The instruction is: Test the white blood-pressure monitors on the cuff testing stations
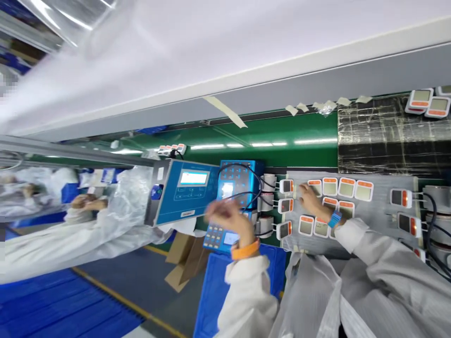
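My left hand [229,217], with an orange wristband, hovers in front of a blue tester box [239,188] with black cables; it is smeared by motion and its fingers do not read. My right hand [312,198], with a blue wristband, lies on a grey pad [384,216] covered with several small white and orange display devices [347,188]. Its fingers are bent together over one device [314,186] in the top row. Three more devices [286,205] sit plugged into round white fixtures [268,203] just left of that hand.
A blue and grey instrument with a lit screen [186,192] stands left of the tester. Behind runs a green conveyor belt [289,141] with a black wrapped block [391,136]. A blue bin [211,291] sits below. Another person in a white suit [116,211] works at the left.
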`<state>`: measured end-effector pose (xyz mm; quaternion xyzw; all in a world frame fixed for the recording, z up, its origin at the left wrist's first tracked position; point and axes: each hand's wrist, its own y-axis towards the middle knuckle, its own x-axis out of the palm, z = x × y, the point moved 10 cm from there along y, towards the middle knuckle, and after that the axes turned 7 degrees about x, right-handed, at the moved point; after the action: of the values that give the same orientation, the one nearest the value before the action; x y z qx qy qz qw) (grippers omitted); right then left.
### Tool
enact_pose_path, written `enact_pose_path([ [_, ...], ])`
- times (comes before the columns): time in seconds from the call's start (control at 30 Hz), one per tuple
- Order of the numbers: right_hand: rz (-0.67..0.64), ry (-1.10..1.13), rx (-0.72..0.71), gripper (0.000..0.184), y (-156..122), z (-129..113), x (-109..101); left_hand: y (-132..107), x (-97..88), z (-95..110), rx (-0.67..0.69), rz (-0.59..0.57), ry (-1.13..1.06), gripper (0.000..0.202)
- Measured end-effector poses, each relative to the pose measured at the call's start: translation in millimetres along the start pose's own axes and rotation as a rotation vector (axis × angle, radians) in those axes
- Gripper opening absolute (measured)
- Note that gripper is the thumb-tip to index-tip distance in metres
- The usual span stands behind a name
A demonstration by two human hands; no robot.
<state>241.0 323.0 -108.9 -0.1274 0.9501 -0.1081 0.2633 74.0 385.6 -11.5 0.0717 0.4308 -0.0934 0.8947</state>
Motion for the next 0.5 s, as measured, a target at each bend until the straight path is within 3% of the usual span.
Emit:
enact_pose_path([
  [0.2, -0.041, 0.048, 0.036, 0.088, 53.7, -0.1, 29.1, -9.3, 32.0, -32.8, -0.019, -0.132, -0.020, 0.045],
  [0.33, -0.044, 0.092, 0.007, 0.081, 61.7, -0.2, 37.5, -3.5, 65.2, -50.7, -0.033, -0.249, -0.097, 0.050],
  [0.5, -0.026, 0.235, -0.024, 0.080, 59.6, 4.8, 35.4, 1.8, 75.8, -69.8, -0.082, -0.257, -0.088, 0.034],
])
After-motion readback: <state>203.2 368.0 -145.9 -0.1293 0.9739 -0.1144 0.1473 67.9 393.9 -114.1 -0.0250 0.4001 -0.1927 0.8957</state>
